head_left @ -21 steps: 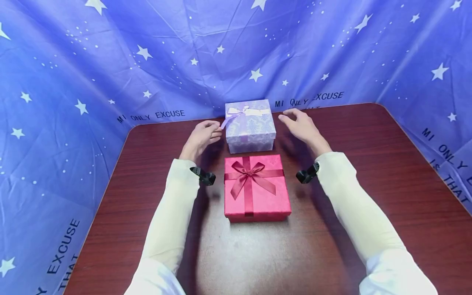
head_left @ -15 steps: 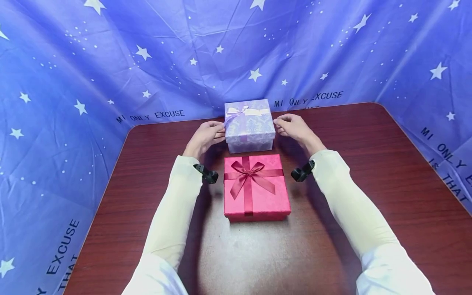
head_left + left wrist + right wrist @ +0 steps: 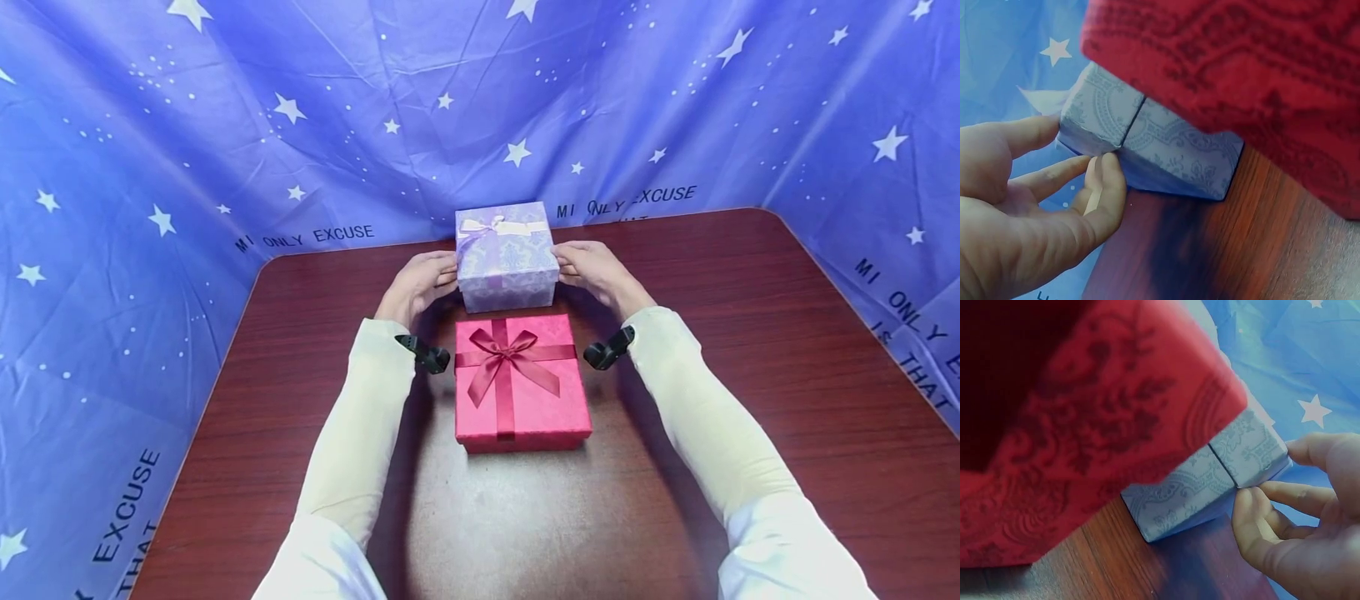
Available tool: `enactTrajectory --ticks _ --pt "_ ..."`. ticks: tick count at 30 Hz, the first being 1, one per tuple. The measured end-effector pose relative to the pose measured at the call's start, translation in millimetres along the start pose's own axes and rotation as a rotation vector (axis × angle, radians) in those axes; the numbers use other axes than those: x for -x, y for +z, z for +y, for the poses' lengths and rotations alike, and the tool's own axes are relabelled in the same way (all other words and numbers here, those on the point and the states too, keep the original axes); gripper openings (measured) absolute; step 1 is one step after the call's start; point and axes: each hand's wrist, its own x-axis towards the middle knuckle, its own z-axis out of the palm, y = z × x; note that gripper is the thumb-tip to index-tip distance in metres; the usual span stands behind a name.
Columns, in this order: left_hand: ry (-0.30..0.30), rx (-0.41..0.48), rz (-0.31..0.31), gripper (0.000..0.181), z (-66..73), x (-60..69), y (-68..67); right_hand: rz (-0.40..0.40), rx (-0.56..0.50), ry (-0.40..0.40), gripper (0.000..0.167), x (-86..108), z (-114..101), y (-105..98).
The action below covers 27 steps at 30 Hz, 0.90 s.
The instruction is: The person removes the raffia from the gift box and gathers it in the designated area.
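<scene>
A light purple gift box (image 3: pixel 517 297) with a patterned lid (image 3: pixel 525 260) and a pale ribbon bow stands at the back of the table in the head view. My left hand (image 3: pixel 418 283) holds the lid's left side, and my right hand (image 3: pixel 600 273) holds its right side. Both wrist views show fingertips at the lower rim of the lid, by the seam. The lid sits on the box. Nearer to me is a red gift box (image 3: pixel 551 412) with a dark red bow (image 3: pixel 504 353); it hides part of the purple box in both wrist views.
Brown wooden table (image 3: pixel 300 375) under both boxes. Behind and at the sides hangs a blue curtain (image 3: pixel 420 158) with white stars; the purple box stands close to it. Each wrist wears a black camera, near the red box's sides.
My right hand has come left onto the lid's side. The left hand has shifted slightly right against the lid, and the loose ribbon end no longer sticks out. Both boxes stay put.
</scene>
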Motion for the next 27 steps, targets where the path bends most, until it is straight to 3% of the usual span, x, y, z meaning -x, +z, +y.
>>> enactTrajectory --ticks 9,21,27 --pt "0.039 0.035 0.02 0.039 7.7 7.8 0.8 0.037 0.006 -0.036 0.04 2.1 -8.1 5.4" --pt "0.086 0.038 0.023 0.04 29.8 14.7 7.9 0.06 -0.03 -0.06 0.045 8.1 -26.3 1.0" --pt "0.142 0.036 0.014 0.042 39.9 19.7 6.4 0.11 -0.025 -0.086 0.044 8.8 -36.9 2.8"
